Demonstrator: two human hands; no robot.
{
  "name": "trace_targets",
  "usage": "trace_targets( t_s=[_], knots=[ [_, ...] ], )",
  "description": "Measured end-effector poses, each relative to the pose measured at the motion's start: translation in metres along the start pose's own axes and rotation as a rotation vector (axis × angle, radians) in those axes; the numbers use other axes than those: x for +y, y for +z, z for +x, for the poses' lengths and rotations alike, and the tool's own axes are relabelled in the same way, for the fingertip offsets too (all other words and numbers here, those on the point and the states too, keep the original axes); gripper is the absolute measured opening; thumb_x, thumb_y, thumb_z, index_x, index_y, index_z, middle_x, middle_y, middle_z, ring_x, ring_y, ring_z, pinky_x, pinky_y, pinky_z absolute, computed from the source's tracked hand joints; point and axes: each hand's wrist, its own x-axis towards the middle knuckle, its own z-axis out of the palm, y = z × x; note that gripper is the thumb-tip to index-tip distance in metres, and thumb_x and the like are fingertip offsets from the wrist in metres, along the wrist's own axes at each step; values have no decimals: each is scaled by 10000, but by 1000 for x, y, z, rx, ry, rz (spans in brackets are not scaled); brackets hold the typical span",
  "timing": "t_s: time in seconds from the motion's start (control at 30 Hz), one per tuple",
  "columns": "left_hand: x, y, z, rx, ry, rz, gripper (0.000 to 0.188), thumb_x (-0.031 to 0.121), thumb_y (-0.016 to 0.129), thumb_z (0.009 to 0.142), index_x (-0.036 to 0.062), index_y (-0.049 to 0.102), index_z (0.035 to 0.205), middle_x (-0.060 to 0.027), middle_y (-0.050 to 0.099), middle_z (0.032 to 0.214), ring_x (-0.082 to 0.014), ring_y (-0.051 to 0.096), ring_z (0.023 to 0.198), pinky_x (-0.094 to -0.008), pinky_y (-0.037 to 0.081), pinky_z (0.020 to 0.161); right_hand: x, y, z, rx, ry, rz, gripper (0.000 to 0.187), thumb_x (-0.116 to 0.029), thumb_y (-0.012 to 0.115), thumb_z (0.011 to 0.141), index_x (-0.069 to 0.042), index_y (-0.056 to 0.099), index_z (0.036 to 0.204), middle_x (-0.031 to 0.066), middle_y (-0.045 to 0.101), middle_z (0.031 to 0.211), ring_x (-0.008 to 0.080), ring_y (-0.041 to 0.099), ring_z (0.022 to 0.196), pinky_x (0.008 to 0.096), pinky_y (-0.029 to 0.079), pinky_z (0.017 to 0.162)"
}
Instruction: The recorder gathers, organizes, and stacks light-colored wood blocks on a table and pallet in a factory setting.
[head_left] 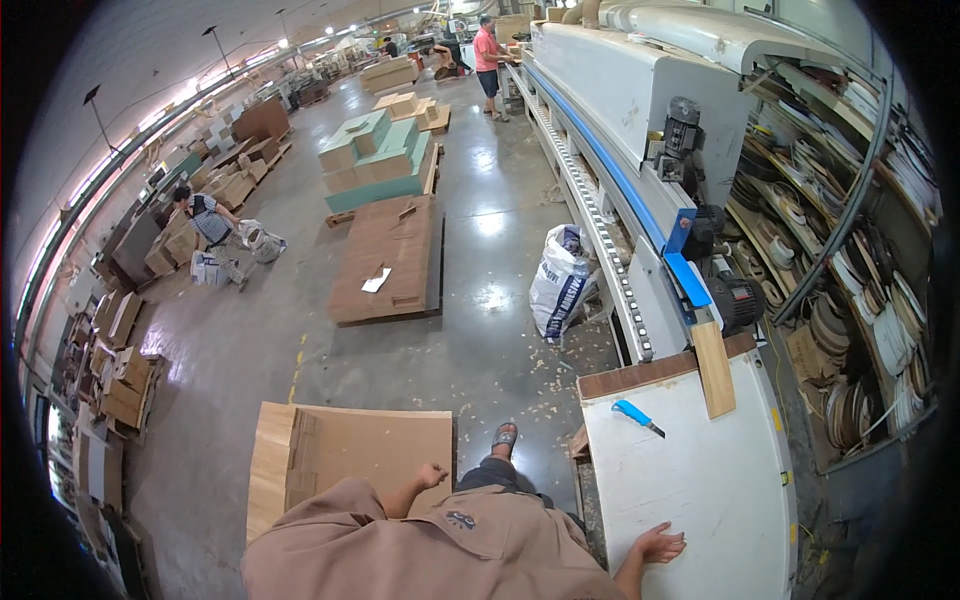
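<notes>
The table [690, 490] is white with small yellow marks along one side and a dark brown strip [640, 378] at its end; the knife [628, 411] is bright blue with a dark blade, the board [714, 370] honey-tan. The wearer's shirt [400, 550] is dusty brown with a dark emblem, the cardboard [385, 450] tan, the sack [562, 285] white with dark blue print, the machine [600, 100] pale grey — its rail [600, 158] vivid blue. The floor [475, 375] is grey with pale flecks and a broken yellow line [298, 370], the stack [380, 245] reddish-brown, the boxes [385, 150] pale green and tan — and a co-worker's shirt [486, 45] coral pink.
</notes>
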Motion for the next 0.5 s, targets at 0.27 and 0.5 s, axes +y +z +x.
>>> trace_targets(
  t_s=[0.27,0.5],
  knots=[
    [23,-5,6,-18,31,-18,252,269,702,920,19,737,919,-65,722,788,-153,639,664,-322,531,615,-1,-7,-2,-23,3,23,576,-525,556,983,-121,499,1389,155,487,1439,319,447,1355,484,415,1053],
    [20,-24,19,41,12,-139,269,243,686,945,-21,721,984,-102,728,861,-174,663,723,-322,552,638,-3,-10,-3,-21,-12,93,575,-520,555,991,-112,494,1393,173,481,1446,339,448,1353,489,413,1055]
  ],
)
